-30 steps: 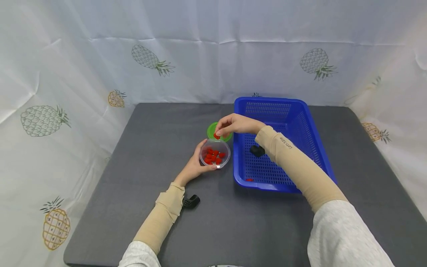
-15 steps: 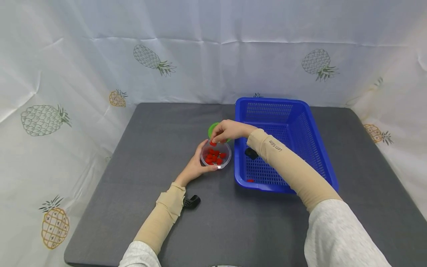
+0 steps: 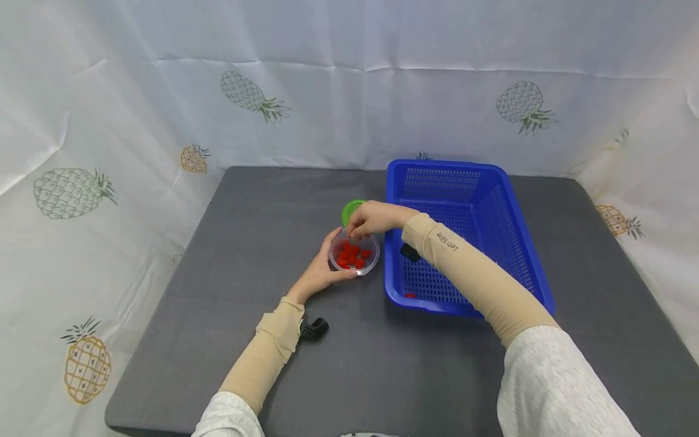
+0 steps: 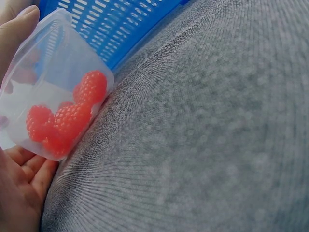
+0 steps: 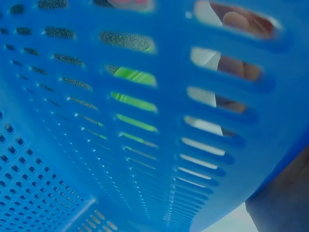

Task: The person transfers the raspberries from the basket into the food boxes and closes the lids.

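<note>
My left hand [image 3: 317,276] holds a small clear plastic tub [image 3: 375,258] on the table, thumb at its near side and fingers round the far side. Several red raspberries [image 4: 70,121] lie in the tub, seen through its wall in the left wrist view. Over the tub's far rim is my right hand [image 3: 378,216], fingers bent and fingertips down at the opening. No raspberry shows between those fingertips, and whether one is hidden there is unclear. A green lid [image 3: 351,210] lies just behind the tub, partly covered by the right hand.
A blue perforated basket [image 3: 390,267] stands right of the tub, under the right forearm. One small red piece [image 3: 410,295] lies in its near left corner. The dark grey table [image 3: 246,243] meets a pineapple-print curtain [image 3: 338,109] behind. The basket's slotted wall fills most of the right wrist view.
The right hand has come down and slightly left from above the lid to the tub's opening. The raspberry it pinched is no longer visible at its fingertips. The left hand stays on the tub.
</note>
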A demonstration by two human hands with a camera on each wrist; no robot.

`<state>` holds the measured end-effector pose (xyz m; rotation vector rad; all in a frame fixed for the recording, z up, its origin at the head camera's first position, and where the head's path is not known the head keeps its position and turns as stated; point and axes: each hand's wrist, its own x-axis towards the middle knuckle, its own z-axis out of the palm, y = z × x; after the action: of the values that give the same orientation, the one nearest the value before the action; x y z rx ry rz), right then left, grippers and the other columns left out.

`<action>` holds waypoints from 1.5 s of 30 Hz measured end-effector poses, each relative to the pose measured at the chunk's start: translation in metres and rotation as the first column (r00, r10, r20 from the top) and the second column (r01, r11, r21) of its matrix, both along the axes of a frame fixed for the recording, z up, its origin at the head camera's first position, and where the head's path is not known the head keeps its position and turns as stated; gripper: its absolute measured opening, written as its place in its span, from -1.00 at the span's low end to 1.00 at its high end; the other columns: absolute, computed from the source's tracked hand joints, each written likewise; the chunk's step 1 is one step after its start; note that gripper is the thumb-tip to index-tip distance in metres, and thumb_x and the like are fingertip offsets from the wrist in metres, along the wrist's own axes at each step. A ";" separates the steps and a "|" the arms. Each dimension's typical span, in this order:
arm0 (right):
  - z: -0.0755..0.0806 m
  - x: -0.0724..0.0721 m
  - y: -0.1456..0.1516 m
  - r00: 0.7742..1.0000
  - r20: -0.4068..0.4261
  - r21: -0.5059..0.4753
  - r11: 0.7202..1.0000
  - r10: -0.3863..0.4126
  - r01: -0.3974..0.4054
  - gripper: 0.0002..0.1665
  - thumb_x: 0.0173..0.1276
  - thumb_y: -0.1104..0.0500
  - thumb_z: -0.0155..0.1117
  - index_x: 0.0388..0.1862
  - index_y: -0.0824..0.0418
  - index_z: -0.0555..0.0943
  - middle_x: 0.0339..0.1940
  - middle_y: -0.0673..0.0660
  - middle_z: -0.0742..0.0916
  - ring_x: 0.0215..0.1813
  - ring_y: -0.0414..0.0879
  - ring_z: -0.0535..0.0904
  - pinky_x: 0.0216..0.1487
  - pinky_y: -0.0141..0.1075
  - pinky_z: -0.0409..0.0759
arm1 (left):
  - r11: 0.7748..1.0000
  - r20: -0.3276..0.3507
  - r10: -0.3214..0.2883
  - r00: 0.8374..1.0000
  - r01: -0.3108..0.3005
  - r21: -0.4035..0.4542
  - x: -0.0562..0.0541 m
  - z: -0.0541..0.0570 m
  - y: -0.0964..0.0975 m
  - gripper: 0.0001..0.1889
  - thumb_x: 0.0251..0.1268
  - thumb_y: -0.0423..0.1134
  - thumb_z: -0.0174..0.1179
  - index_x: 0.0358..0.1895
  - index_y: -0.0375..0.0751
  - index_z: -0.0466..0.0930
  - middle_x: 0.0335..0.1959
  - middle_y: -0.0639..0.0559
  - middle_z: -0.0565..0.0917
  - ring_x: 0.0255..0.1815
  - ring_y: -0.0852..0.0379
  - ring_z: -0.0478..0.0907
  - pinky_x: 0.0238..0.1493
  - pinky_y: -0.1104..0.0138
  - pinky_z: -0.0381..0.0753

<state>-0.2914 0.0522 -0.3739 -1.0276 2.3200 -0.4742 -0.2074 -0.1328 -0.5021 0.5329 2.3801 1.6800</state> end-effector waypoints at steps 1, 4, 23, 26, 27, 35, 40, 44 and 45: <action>0.000 0.000 0.001 1.000 0.003 -0.003 1.000 -0.001 0.001 -0.75 0.39 0.17 0.09 -0.09 0.17 0.66 -0.27 0.06 0.75 -0.24 -0.10 0.64 -0.17 -0.34 0.59 | 1.000 0.006 -0.002 1.000 0.002 -0.005 0.000 0.001 0.001 0.03 0.05 -0.16 0.35 0.47 0.19 -0.22 0.49 -0.03 0.04 0.46 -0.05 0.10 0.43 -0.07 0.05; -0.001 0.002 0.003 1.000 0.003 -0.023 1.000 -0.003 0.003 -0.74 0.39 0.16 0.07 -0.08 0.18 0.65 -0.27 0.07 0.75 -0.22 -0.05 0.64 -0.18 -0.34 0.58 | 1.000 0.023 -0.007 1.000 0.007 -0.018 0.004 0.008 0.002 0.04 0.05 -0.21 0.34 0.49 0.09 -0.25 0.51 -0.08 -0.01 0.48 -0.09 0.05 0.44 -0.09 0.02; 0.003 0.019 0.049 0.930 0.318 -0.480 0.815 -0.183 0.324 -0.72 0.35 0.04 0.17 -0.09 0.18 0.63 -0.15 0.24 0.71 -0.04 0.15 0.61 0.07 -0.03 0.56 | 0.972 0.130 -0.050 0.990 0.018 0.235 0.012 0.033 0.001 0.17 0.01 0.04 0.35 0.48 -0.13 -0.39 0.51 -0.21 -0.13 0.51 -0.18 -0.06 0.44 -0.04 0.03; 0.007 0.023 0.056 0.922 0.321 -0.479 0.803 -0.216 0.355 -0.71 0.34 0.04 0.18 -0.09 0.18 0.63 -0.16 0.19 0.73 -0.08 0.01 0.65 0.08 -0.09 0.57 | 0.972 0.151 -0.041 0.988 0.004 0.234 0.011 0.037 -0.001 0.15 0.03 0.11 0.31 0.48 -0.10 -0.40 0.51 -0.20 -0.10 0.51 -0.16 -0.07 0.45 -0.03 0.03; 0.008 0.023 0.059 0.919 0.318 -0.472 0.802 -0.233 0.366 -0.71 0.34 0.03 0.19 -0.09 0.17 0.63 -0.17 0.15 0.73 -0.09 -0.04 0.66 0.08 -0.11 0.57 | 0.976 0.154 -0.034 0.987 0.000 0.219 0.010 0.039 -0.002 0.13 0.05 0.11 0.29 0.48 -0.10 -0.39 0.50 -0.20 -0.08 0.51 -0.16 -0.06 0.45 -0.02 0.03; 0.017 0.013 0.064 0.818 0.475 -0.466 0.695 -0.325 0.547 -0.53 0.42 0.07 0.07 0.22 0.26 0.41 0.21 0.16 0.55 0.26 -0.01 0.45 0.32 -0.12 0.39 | 0.986 0.212 0.033 0.977 -0.066 0.152 -0.021 0.055 -0.001 -0.36 0.52 -0.03 -0.32 0.48 -0.18 -0.34 0.50 -0.24 -0.09 0.53 -0.11 -0.13 0.49 0.02 -0.05; 0.020 0.002 0.052 0.685 0.659 -0.427 0.595 -0.311 0.681 -0.24 0.47 -0.15 -0.16 0.48 0.20 -0.02 0.47 0.24 0.23 0.49 0.07 0.14 0.45 -0.11 0.18 | 0.965 0.316 0.012 0.949 -0.094 0.243 -0.051 0.058 0.001 -0.20 0.37 0.31 -0.58 0.49 -0.16 -0.36 0.51 -0.24 -0.14 0.54 -0.05 -0.15 0.51 0.11 -0.07; 0.023 -0.002 0.043 0.587 0.756 -0.397 0.512 -0.288 0.762 -0.17 0.45 -0.27 -0.28 0.51 0.12 -0.15 0.52 0.23 0.09 0.53 0.07 0.02 0.47 -0.09 0.13 | 0.957 0.371 0.009 0.929 -0.115 0.267 -0.063 0.062 0.005 -0.13 0.29 0.40 -0.63 0.49 -0.15 -0.35 0.51 -0.25 -0.16 0.55 -0.08 -0.18 0.52 0.12 -0.10; 0.023 -0.003 0.041 0.575 0.767 -0.395 0.497 -0.286 0.773 -0.17 0.44 -0.28 -0.30 0.51 0.10 -0.16 0.53 0.22 0.07 0.53 0.06 0.01 0.48 -0.10 0.12 | 0.958 0.379 0.008 0.925 -0.115 0.261 -0.065 0.063 0.007 -0.13 0.30 0.39 -0.64 0.49 -0.15 -0.36 0.51 -0.26 -0.17 0.55 -0.08 -0.19 0.52 0.12 -0.11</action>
<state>-0.2943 0.0936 -0.3508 -0.1866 1.7641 -1.8146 -0.2727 -0.1261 -0.4388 0.1502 1.9212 1.9551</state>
